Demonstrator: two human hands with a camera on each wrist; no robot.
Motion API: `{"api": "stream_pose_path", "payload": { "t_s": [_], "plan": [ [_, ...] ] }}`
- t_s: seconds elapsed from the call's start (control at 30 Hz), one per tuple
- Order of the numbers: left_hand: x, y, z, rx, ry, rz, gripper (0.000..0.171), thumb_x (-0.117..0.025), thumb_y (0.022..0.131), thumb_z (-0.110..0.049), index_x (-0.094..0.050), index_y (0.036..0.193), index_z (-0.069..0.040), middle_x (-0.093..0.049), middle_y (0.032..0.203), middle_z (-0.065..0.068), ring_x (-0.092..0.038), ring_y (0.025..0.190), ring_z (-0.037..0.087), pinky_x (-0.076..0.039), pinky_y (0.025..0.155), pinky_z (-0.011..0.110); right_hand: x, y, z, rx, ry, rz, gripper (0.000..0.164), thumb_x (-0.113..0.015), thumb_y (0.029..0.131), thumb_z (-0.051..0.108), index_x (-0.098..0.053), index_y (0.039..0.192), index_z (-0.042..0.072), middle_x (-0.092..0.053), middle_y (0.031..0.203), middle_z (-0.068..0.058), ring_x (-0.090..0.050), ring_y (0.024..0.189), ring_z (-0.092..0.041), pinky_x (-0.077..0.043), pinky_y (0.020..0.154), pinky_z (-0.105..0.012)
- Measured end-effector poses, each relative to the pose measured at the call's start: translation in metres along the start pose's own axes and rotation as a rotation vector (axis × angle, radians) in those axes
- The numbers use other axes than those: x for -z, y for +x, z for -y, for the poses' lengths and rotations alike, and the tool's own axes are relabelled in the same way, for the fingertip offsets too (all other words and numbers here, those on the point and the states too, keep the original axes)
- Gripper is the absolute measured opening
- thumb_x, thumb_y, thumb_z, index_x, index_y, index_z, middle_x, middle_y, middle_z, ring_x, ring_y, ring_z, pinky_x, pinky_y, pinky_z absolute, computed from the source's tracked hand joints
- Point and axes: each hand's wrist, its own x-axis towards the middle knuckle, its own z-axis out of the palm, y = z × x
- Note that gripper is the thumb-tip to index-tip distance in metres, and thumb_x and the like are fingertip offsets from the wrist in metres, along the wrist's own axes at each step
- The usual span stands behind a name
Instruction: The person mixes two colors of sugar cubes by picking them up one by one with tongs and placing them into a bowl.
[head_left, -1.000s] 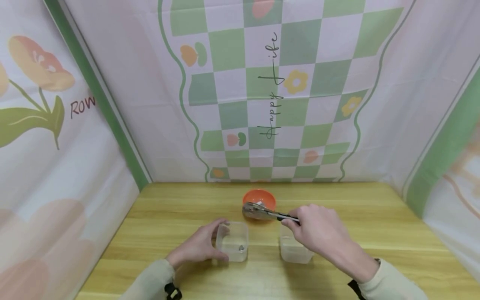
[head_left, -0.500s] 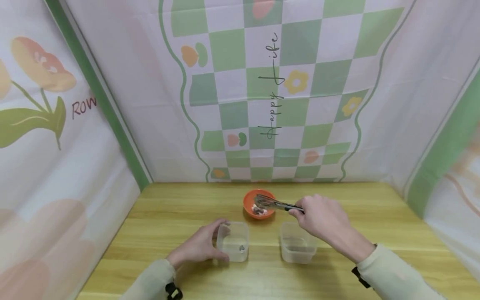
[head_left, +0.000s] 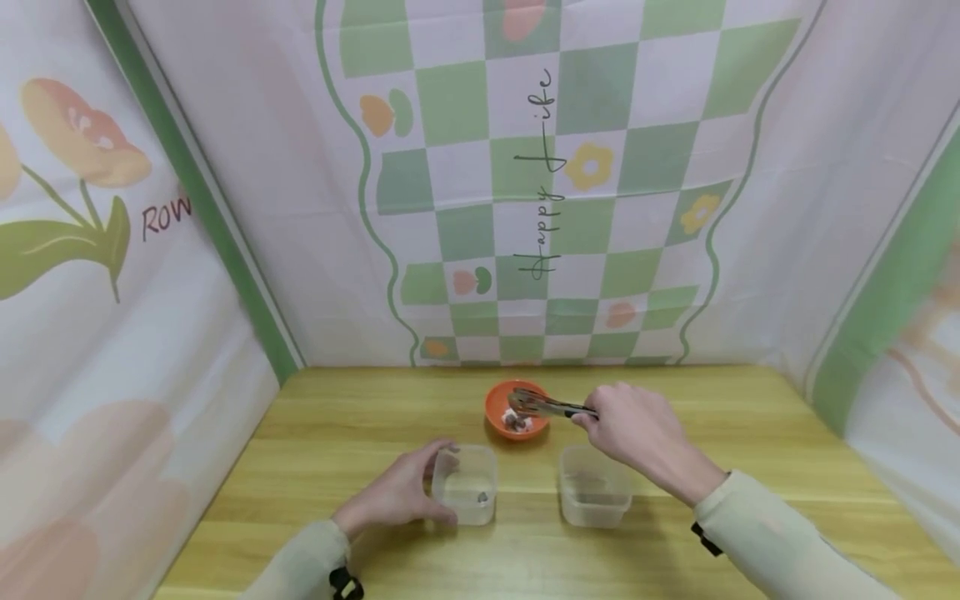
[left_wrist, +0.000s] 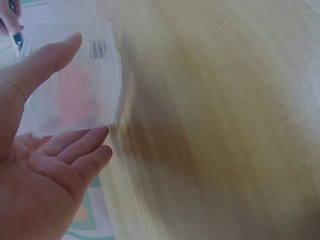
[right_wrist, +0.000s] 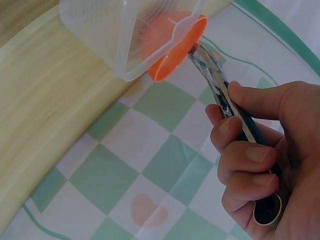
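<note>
My right hand (head_left: pixel 633 429) grips a pair of metal tongs (head_left: pixel 547 407) with dark handles. Their tips are over the orange bowl (head_left: pixel 497 408), which holds small white and brown pieces. A dark spot shows at the tips in the right wrist view; I cannot tell whether they pinch a piece. Thumb and fingers of my left hand (head_left: pixel 397 490) curl around a clear square plastic container (head_left: pixel 467 468) with one small dark piece (head_left: pixel 482 497) inside. A second clear container (head_left: pixel 596 507) stands to the right, below my right hand.
The wooden table (head_left: pixel 360 392) ends at a fabric backdrop (head_left: pixel 570 283) with a green and white checked print. More printed cloth (head_left: pixel 135 350) hangs along the left side, and a green-striped curtain (head_left: pixel 862 367) hangs at the right.
The tongs have moved from the bowl's front left edge up and right over its inside, uncovering the pieces. My right hand has shifted slightly back. The left hand and both containers have stayed put.
</note>
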Motion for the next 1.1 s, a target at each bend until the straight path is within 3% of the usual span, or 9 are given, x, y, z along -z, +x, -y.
{"api": "stream_pose_path", "payload": {
  "t_s": [0.67, 1.1],
  "plan": [
    [0.001, 0.001, 0.004, 0.018, 0.014, 0.007, 0.097, -0.098, 0.071, -0.017, -0.047, 0.153, -0.016, -0.06, 0.145, 0.012, -0.058, 0.133, 0.033, -0.047, 0.112, 0.053, -0.009, 0.014, 0.006, -0.007, 0.011, 0.023, 0.036, -0.074, 0.099, 0.032, -0.062, 0.067, 0.02, -0.043, 0.054, 0.005, -0.037, 0.048, -0.011, -0.029, 0.041, -0.028],
    [0.002, 0.002, 0.004, -0.011, 0.018, 0.005, 0.094, -0.098, 0.07, -0.014, -0.049, 0.15, -0.014, -0.062, 0.142, 0.015, -0.06, 0.13, 0.034, -0.049, 0.109, 0.052, -0.011, 0.015, 0.006, -0.026, 0.01, 0.029, 0.035, -0.073, 0.099, 0.032, -0.064, 0.068, 0.019, -0.045, 0.054, 0.004, -0.039, 0.048, -0.012, -0.031, 0.041, -0.029]
  ]
}}
